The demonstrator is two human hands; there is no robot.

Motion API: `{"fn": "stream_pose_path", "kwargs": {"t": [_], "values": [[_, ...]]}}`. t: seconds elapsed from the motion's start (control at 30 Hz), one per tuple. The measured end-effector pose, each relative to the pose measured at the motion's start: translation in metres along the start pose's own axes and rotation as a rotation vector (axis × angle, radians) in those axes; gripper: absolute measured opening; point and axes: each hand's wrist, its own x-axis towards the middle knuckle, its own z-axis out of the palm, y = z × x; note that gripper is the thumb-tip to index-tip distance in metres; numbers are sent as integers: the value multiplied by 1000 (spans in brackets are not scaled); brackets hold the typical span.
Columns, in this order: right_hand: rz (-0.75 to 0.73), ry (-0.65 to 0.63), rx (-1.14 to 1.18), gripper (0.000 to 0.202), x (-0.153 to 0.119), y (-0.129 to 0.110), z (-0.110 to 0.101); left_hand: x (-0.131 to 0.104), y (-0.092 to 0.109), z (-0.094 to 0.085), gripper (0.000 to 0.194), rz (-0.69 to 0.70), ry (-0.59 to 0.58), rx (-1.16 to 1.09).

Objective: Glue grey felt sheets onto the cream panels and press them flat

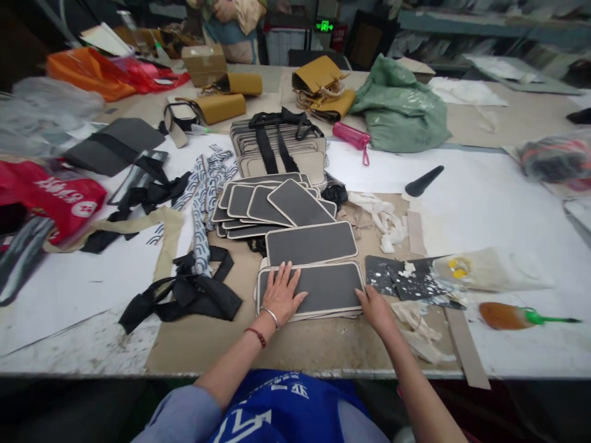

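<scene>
My left hand [281,292] lies flat with spread fingers on the left part of a dark grey panel [327,288] with a beige border. This panel tops a small stack near the table's front edge. At its right end my right hand [376,307] is closed, thumb and fingers at the panel's edge; whether it grips only the top panel I cannot tell. Just behind lies another grey panel [311,241], touching the stack. Farther back several similar panels [300,203] overlap in a fanned pile. A taller stack of beige panels [281,151] stands behind them, with black straps over it.
Black fabric strips [184,295] and patterned strips [202,215] lie left. On the right are a glue-spotted black board [406,277], an amber bottle with a green nozzle [508,315] and a black tapered tool [425,181]. Mustard bags [323,86] and a green sack [401,107] sit behind.
</scene>
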Motion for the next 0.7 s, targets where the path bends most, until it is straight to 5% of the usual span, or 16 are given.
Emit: {"fn": "stream_pose_path", "kwargs": {"t": [0.47,0.6,0.7], "values": [[54,-34,-25,19,-4,-5,-8,3,1,2,58,21,-11,52],[26,149,-154,31,-7,-21,-16,3,1,3,59,40,4,55],[-228,303,-128,44,-10,-56,-9,2,0,5,59,38,28,54]]}}
